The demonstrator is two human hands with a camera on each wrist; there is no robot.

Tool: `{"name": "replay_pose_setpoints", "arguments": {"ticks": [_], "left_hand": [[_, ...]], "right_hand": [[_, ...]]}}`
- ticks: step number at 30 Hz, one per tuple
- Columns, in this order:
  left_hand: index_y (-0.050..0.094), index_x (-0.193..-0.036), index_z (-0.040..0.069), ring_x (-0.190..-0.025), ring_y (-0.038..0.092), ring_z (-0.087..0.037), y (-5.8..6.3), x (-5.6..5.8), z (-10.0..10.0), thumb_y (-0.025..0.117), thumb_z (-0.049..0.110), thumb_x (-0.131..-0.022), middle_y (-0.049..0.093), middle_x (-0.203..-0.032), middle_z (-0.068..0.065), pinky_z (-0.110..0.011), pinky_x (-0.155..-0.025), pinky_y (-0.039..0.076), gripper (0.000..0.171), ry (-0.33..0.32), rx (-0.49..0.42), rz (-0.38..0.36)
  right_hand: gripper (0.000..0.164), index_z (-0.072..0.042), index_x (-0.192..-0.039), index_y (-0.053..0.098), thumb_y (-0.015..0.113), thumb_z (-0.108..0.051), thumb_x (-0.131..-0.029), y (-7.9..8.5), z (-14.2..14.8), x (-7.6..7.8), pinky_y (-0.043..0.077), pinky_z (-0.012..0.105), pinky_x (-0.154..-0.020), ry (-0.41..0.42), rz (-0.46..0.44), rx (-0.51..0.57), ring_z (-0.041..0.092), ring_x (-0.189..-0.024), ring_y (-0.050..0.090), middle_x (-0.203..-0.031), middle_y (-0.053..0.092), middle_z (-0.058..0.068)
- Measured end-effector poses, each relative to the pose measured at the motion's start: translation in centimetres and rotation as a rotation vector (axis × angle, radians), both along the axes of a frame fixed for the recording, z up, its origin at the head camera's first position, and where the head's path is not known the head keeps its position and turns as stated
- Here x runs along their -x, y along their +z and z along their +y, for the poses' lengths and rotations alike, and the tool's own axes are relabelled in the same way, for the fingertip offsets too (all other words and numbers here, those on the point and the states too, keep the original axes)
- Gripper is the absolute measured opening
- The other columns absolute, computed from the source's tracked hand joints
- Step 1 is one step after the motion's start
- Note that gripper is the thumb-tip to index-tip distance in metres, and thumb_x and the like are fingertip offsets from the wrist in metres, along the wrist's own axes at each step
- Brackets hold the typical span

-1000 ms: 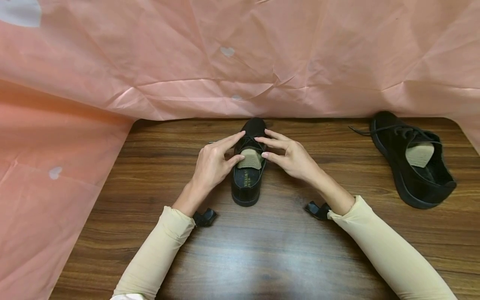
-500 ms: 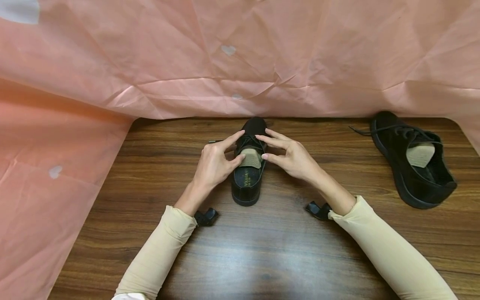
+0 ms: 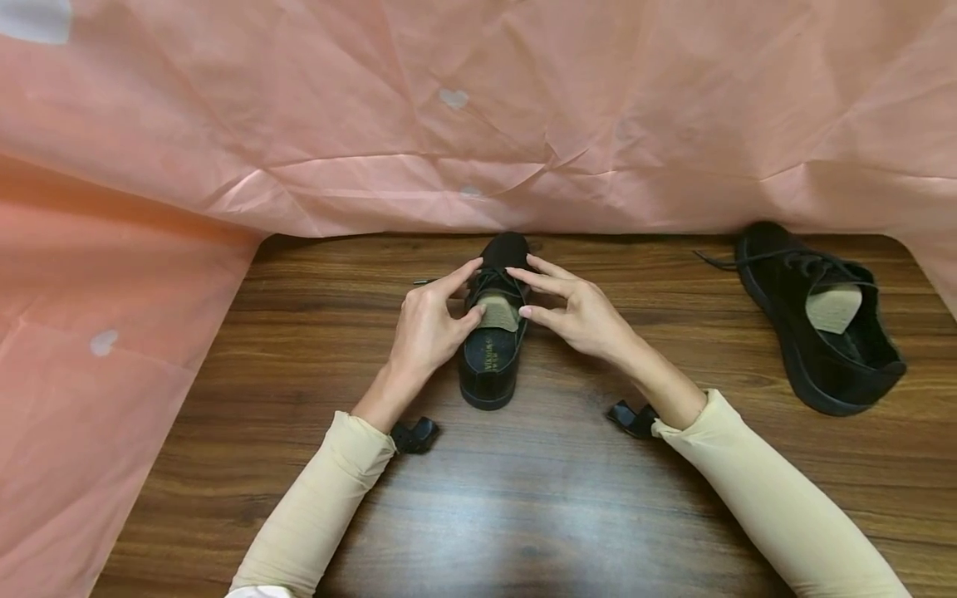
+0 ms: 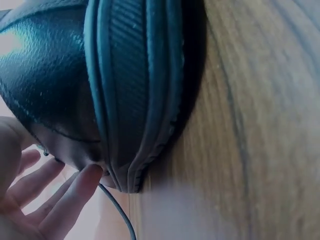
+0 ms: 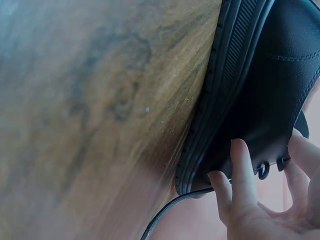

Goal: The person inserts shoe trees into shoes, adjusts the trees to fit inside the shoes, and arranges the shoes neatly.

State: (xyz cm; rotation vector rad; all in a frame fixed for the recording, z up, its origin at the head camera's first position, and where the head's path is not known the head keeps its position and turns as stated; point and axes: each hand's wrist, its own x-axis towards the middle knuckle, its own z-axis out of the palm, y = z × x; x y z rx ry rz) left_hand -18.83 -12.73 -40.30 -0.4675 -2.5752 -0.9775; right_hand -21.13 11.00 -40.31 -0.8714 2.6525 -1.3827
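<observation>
In the middle of the head view a black lace-up shoe (image 3: 489,359) lies with its toe pointing away. Its beige tongue lining (image 3: 497,314) shows in the opening. My left hand (image 3: 426,328) holds the shoe's left side, thumb by the tongue and fingertips along the laced part. From the other side my right hand (image 3: 579,311) holds it, thumb at the opening's edge. The right wrist view shows two fingertips on the shoe's outer side (image 5: 265,115), below the eyelets. A loose lace (image 4: 119,207) trails past the toe in the left wrist view.
A second black shoe (image 3: 815,324) lies at the right, its lace (image 3: 714,262) trailing left. The wood-grain tabletop (image 3: 478,498) ends at a pink cloth (image 3: 359,124) behind and at the left. Black wrist mounts (image 3: 414,434) hang by both wrists.
The left hand's fingertips have shifted very slightly left along the shoe. Otherwise both hands stay on it, and the view has drifted a little.
</observation>
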Motion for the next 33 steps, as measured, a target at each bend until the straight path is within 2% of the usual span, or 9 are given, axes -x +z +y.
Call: {"name": "replay_pose_setpoints", "arguments": {"ticks": [3,5,7,12,19,24,27,30,33], "left_hand": [[0.06,-0.14,0.024,-0.089,0.071,-0.024,0.0,-0.1,0.1,0.078,0.018,-0.085,0.075,-0.102,-0.009,-0.042,-0.073,0.055,0.058,0.009,0.013,0.0],[0.059,-0.141,0.025,-0.092,0.071,-0.027,-0.1,-0.2,0.0,0.078,0.02,-0.086,0.074,-0.107,-0.009,-0.043,-0.075,0.055,0.059,0.005,0.025,-0.008],[0.057,-0.143,0.027,-0.097,0.07,-0.028,-0.2,-0.2,-0.1,0.078,0.021,-0.086,0.073,-0.112,-0.01,-0.044,-0.079,0.055,0.061,-0.009,0.022,-0.027],[0.053,-0.146,0.027,-0.108,0.067,-0.028,-0.5,-0.2,-0.5,0.078,0.022,-0.088,0.071,-0.117,-0.012,-0.043,-0.09,0.053,0.063,-0.063,-0.043,-0.099],[0.053,-0.146,0.023,-0.109,0.066,-0.026,-0.7,-0.4,-1.2,0.077,0.026,-0.088,0.069,-0.121,-0.012,-0.044,-0.093,0.051,0.063,-0.087,-0.076,-0.185],[0.053,-0.146,0.025,-0.118,0.063,-0.025,-0.6,-0.8,-1.5,0.077,0.027,-0.089,0.068,-0.125,-0.01,-0.043,-0.098,0.049,0.062,-0.098,-0.081,-0.235],[0.052,-0.146,0.026,-0.122,0.06,-0.023,-0.6,-1.0,-1.7,0.076,0.029,-0.089,0.067,-0.128,-0.008,-0.041,-0.102,0.047,0.061,-0.098,-0.085,-0.27],[0.053,-0.146,0.026,-0.123,0.059,-0.022,-0.7,-1.4,-1.9,0.075,0.032,-0.09,0.068,-0.126,-0.006,-0.041,-0.103,0.045,0.06,-0.088,-0.082,-0.308],[0.054,-0.145,0.026,-0.119,0.061,-0.021,-0.7,-1.7,-2.0,0.074,0.033,-0.091,0.07,-0.121,-0.005,-0.041,-0.102,0.046,0.058,-0.085,-0.083,-0.328]], "right_hand": [[0.061,-0.027,-0.149,0.049,0.072,-0.019,-0.093,0.0,-0.1,-0.1,0.057,0.042,-0.085,0.005,-0.037,0.03,0.03,-0.113,0.065,-0.157,0.036,0.011],[0.068,-0.027,-0.153,0.042,0.072,-0.017,-0.093,0.0,-0.1,-0.3,0.056,0.038,-0.087,0.003,-0.081,0.056,0.029,-0.121,0.06,-0.159,0.034,0.009],[0.075,-0.025,-0.156,0.034,0.071,-0.013,-0.093,0.1,-0.1,-0.4,0.055,0.038,-0.091,0.004,-0.127,0.086,0.031,-0.129,0.053,-0.16,0.032,0.009],[0.085,-0.019,-0.161,0.018,0.071,-0.012,-0.093,0.1,-0.3,-0.7,0.051,0.043,-0.098,0.007,-0.22,0.108,0.035,-0.134,0.048,-0.161,0.027,0.014],[0.086,-0.019,-0.161,0.016,0.07,-0.02,-0.095,0.0,-0.4,-1.4,0.05,0.043,-0.098,-0.012,-0.281,0.064,0.034,-0.132,0.051,-0.161,0.027,0.012],[0.087,-0.026,-0.161,0.013,0.069,-0.025,-0.095,-0.1,-0.5,-2.3,0.052,0.04,-0.096,-0.013,-0.317,0.025,0.029,-0.128,0.054,-0.164,0.018,0.008],[0.088,-0.027,-0.161,0.01,0.069,-0.027,-0.096,-0.1,-0.6,-2.7,0.05,0.042,-0.098,-0.015,-0.33,0.008,0.029,-0.126,0.056,-0.164,0.015,0.009],[0.085,-0.023,-0.161,0.014,0.068,-0.032,-0.096,0.0,-0.5,-2.9,0.043,0.047,-0.106,-0.026,-0.331,-0.033,0.03,-0.128,0.054,-0.161,0.025,0.013],[0.083,-0.02,-0.16,0.018,0.067,-0.035,-0.096,0.1,-0.5,-3.1,0.035,0.052,-0.111,-0.036,-0.341,-0.057,0.03,-0.128,0.053,-0.147,0.047,0.017]]}}
